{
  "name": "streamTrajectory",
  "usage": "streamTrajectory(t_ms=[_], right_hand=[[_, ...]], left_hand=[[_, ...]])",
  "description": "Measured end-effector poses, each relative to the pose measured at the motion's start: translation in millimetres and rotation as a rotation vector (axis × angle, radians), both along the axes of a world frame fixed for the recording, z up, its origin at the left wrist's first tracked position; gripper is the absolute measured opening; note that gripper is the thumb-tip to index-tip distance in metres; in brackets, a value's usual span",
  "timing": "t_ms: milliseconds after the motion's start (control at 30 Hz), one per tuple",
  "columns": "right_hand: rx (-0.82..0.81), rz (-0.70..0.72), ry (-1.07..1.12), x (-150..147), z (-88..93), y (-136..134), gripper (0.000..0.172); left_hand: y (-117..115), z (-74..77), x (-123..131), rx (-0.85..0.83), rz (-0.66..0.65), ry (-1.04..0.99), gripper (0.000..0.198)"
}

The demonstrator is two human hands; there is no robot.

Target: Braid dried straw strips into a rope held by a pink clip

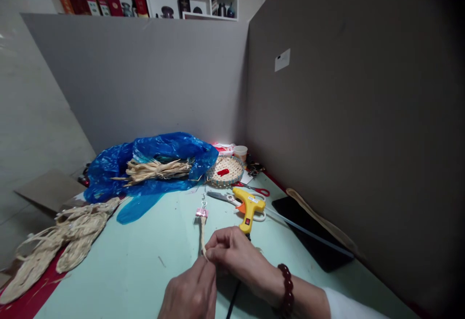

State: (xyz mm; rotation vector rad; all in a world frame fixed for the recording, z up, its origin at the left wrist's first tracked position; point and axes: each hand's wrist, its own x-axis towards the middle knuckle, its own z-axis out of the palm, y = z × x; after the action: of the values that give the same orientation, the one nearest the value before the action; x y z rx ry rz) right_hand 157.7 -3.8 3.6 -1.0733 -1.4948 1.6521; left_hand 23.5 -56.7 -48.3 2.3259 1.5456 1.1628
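Gripping: the left hand (191, 292) and the right hand (232, 251) are both closing their fingertips on the near end of a straw cord (202, 234), meeting right at its tip.
Cord axis: it is running straight away from the hands over the surface (145, 261), its far end sitting in a pink clip (201, 212).
Nearer hand: both are touching the cord; the right hand is reaching slightly farther along it, and the left is coming in from below and to the left.
Cord position: it is lying directly ahead of the hands, near the middle of the surface.
Around it: a yellow glue gun (249, 207) is sitting just right of the cord, scissors (221, 196) are lying beyond it, and a blue bag (163, 149) holding straw is sitting farther back on the left.
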Motion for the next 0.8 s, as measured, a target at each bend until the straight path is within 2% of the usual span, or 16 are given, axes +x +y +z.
streamTrajectory(t_ms=[67, 133, 233, 300, 367, 400, 467, 533, 567, 633, 800], right_hand=[[-0.033, 0.008, 0.038, 0.7, 2.5, -1.2, 0.007], [-0.048, 0.002, 0.062, 1.0, 3.8, -1.8, 0.008], [-0.062, 0.002, 0.094, 0.6, 4.6, -1.9, 0.01], [-0.083, 0.025, 0.127, 0.6, 5.8, -2.3, 0.012], [-0.115, 0.054, 0.169, 1.2, 7.4, -3.2, 0.013], [-0.129, 0.067, 0.192, 1.7, 8.1, -3.9, 0.014], [-0.139, 0.083, 0.231, 2.6, 9.0, -5.1, 0.012], [-0.123, 0.078, 0.237, 3.3, 8.8, -6.0, 0.01], [-0.114, 0.071, 0.216, 3.4, 8.4, -6.3, 0.009], [-0.097, 0.043, 0.148, 3.4, 6.9, -6.6, 0.009], [0.025, 0.036, -0.044, 3.8, 1.8, -8.0, 0.011]], left_hand=[[-0.5, -1.9, 0.3, 0.024, -0.009, 0.074, 0.026], [-2.6, 5.5, 1.8, 0.013, -0.015, 0.089, 0.025], [-3.1, 31.1, -1.0, -0.061, 0.011, 0.004, 0.024], [1.9, 49.6, -8.4, -0.138, 0.103, -0.097, 0.033], [10.5, 61.5, -17.2, -0.32, 0.204, -0.29, 0.026], [15.1, 64.0, -20.6, -0.514, 0.184, -0.42, 0.02], [23.0, 63.0, -23.9, -0.851, -0.005, -0.657, 0.026], [27.4, 57.6, -22.7, -1.039, -0.174, -0.835, 0.027], [28.4, 54.6, -21.2, -1.07, -0.21, -0.899, 0.026], [29.1, 49.3, -18.6, -1.07, -0.205, -0.963, 0.027], [30.0, 42.2, -20.3, -1.021, -0.137, -0.869, 0.026]])
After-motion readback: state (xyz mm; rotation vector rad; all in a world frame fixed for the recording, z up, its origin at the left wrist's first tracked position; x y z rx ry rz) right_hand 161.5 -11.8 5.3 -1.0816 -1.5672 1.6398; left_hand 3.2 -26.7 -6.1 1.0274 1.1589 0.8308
